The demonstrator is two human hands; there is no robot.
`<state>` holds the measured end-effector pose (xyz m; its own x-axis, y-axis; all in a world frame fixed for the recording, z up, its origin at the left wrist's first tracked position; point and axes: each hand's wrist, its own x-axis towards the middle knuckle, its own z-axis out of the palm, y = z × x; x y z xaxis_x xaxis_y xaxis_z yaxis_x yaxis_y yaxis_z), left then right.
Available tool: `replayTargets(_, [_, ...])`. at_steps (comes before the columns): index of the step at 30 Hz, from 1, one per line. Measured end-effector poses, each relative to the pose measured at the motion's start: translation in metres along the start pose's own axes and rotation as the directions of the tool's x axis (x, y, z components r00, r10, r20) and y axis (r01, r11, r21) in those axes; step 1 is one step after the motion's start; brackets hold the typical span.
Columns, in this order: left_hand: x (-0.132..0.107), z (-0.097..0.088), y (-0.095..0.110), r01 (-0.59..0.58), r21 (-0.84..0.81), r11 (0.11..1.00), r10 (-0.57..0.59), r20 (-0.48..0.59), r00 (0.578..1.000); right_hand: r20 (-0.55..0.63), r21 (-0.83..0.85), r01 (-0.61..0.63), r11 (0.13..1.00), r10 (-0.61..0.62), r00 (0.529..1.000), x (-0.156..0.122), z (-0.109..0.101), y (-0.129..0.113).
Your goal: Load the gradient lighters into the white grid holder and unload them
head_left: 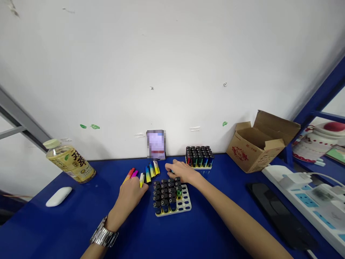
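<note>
My left hand [131, 194], with a metal watch at the wrist, is closed around colourful lighters; a red-orange lighter [128, 175], a magenta one [134, 174] and a white-yellow one [142, 179] stick out past its fingers. Several blue-yellow lighters [152, 170] lie just beyond it. Between my arms is a white perforated rack [188, 201], mostly filled with upright black-topped lighters [164, 194]; free holes show on its right side. At the rack's far edge my right hand [183, 171] is curled, its fingertips on a lighter, of which only a little blue [171, 172] shows.
A second rack [199, 167] full of lighters stands near the wall, beside an open cardboard box [253, 144]. A phone [280, 216] and power strip [304, 201] lie right. On the left are a drink bottle [71, 162] and white case [59, 196]. A blurred screen [156, 144] leans on the wall.
</note>
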<state>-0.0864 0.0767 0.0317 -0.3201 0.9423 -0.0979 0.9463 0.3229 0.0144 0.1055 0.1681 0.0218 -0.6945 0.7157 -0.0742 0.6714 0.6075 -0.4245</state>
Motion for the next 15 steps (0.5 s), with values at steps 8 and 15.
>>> replayTargets(8, [-0.001, 0.004, 0.000, 0.024, -0.322, 0.946, -0.082, -0.168, 0.982, -0.100, 0.091, -0.138, 0.986, 0.147, 0.984, -0.005, 0.012, 0.006])
replayTargets(15, [-0.001, 0.020, 0.007, -0.235, -0.715, 0.658, 0.007, -0.306, 0.952, -0.338, 0.477, 0.169, 0.862, 0.002, 0.941, -0.016, 0.022, 0.019])
